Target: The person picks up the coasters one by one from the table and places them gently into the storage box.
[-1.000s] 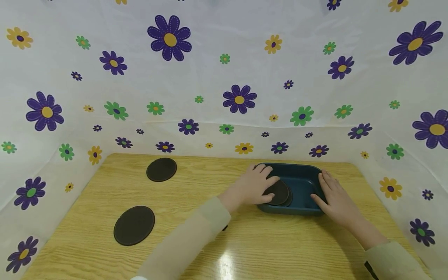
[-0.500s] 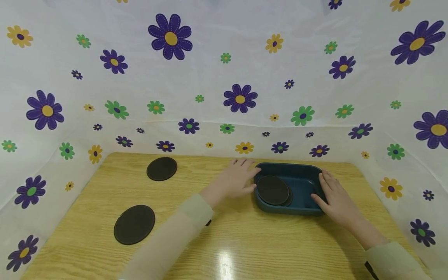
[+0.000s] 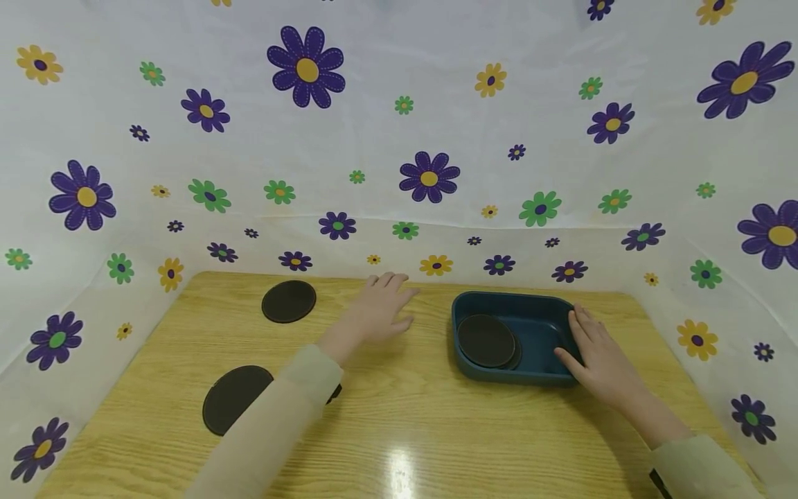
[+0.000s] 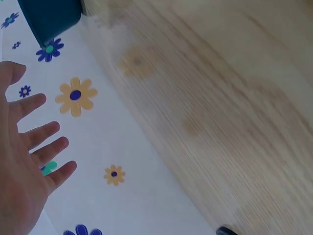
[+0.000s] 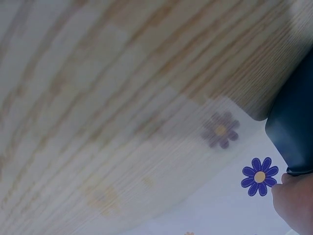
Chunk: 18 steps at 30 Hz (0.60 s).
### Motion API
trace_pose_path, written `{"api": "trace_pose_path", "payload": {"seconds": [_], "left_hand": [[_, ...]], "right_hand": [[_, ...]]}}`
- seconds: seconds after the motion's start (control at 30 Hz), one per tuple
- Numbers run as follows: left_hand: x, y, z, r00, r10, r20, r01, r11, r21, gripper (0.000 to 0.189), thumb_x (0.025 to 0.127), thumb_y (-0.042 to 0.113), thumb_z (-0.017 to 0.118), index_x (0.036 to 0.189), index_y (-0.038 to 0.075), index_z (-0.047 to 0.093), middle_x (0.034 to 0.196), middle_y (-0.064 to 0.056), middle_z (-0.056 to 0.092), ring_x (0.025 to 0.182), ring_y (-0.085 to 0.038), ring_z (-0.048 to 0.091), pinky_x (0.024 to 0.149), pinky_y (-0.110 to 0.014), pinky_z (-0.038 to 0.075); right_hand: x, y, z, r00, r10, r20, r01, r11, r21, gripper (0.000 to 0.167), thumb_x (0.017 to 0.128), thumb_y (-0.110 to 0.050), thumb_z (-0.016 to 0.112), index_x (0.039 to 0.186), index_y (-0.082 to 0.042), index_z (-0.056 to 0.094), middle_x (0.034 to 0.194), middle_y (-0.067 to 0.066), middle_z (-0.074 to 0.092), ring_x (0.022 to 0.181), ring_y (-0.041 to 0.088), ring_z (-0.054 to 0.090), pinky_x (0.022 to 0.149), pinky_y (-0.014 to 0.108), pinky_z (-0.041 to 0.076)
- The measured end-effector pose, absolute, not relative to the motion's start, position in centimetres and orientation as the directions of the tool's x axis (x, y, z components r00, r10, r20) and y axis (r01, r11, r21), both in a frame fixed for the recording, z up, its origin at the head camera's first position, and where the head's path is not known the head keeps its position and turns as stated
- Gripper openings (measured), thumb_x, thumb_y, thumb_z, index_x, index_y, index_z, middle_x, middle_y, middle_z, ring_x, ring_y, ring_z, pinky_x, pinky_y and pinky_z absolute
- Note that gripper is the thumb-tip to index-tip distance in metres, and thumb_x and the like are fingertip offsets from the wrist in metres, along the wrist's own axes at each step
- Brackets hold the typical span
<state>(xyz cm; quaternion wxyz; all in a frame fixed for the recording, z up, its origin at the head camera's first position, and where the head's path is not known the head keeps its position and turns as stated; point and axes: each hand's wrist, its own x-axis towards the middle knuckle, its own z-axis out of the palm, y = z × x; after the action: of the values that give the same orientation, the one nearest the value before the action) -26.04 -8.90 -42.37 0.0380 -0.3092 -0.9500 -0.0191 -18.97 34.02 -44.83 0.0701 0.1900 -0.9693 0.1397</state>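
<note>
A dark blue rectangular tub (image 3: 542,343) stands at the right rear of the table. Inside it, at the left end, a black round flat disc (image 3: 486,339) overlaps another dark disc (image 3: 515,358) that is mostly hidden. My left hand (image 3: 374,308) hovers left of the tub, fingers spread and holding nothing; the left wrist view shows the same spread hand (image 4: 24,161). My right hand (image 3: 601,357) rests along the tub's right rim with straight fingers, its thumb over the inside. Two more black discs lie on the left: one at the back (image 3: 289,301), one nearer (image 3: 233,398), partly covered by my left sleeve.
The wooden table (image 3: 436,430) is bounded at the back and sides by a white flower-print cloth (image 3: 368,138). My left forearm (image 3: 268,423) crosses over the table's left half.
My left hand has come out of the tub, letting go of the upper disc, and moved left with its fingers spread. The right hand and the tub have stayed in place.
</note>
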Motion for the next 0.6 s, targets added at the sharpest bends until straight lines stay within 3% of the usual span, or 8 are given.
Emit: {"api": "trace_pose_path", "payload": {"seconds": [0.3, 0.6], "left_hand": [[-26.2, -12.3, -42.1, -0.857, 0.51, 0.066, 0.513, 0.857, 0.037, 0.06, 0.105, 0.041, 0.06, 0.159, 0.017, 0.049, 0.163, -0.018, 0.043, 0.152, -0.04, 0.04, 0.125, -0.06, 0.033], [-27.1, -16.2, -42.8, -0.9, 0.433, 0.053, 0.434, 0.901, 0.016, 0.063, 0.103, 0.042, 0.064, 0.158, 0.015, 0.049, 0.163, -0.019, 0.043, 0.152, -0.041, 0.04, 0.125, -0.062, 0.032]], "right_hand": [[-18.9, 34.0, -45.0, -0.917, -0.35, 0.192, -0.39, 0.885, -0.254, 0.083, 0.108, -0.035, 0.058, 0.16, 0.018, 0.023, 0.17, 0.038, 0.02, 0.161, 0.052, 0.017, 0.134, 0.038, -0.008], [-19.0, 34.1, -45.0, -0.921, -0.346, 0.178, -0.382, 0.89, -0.25, 0.083, 0.108, -0.036, 0.058, 0.16, 0.018, 0.024, 0.17, 0.038, 0.019, 0.16, 0.052, 0.017, 0.134, 0.039, -0.008]]}}
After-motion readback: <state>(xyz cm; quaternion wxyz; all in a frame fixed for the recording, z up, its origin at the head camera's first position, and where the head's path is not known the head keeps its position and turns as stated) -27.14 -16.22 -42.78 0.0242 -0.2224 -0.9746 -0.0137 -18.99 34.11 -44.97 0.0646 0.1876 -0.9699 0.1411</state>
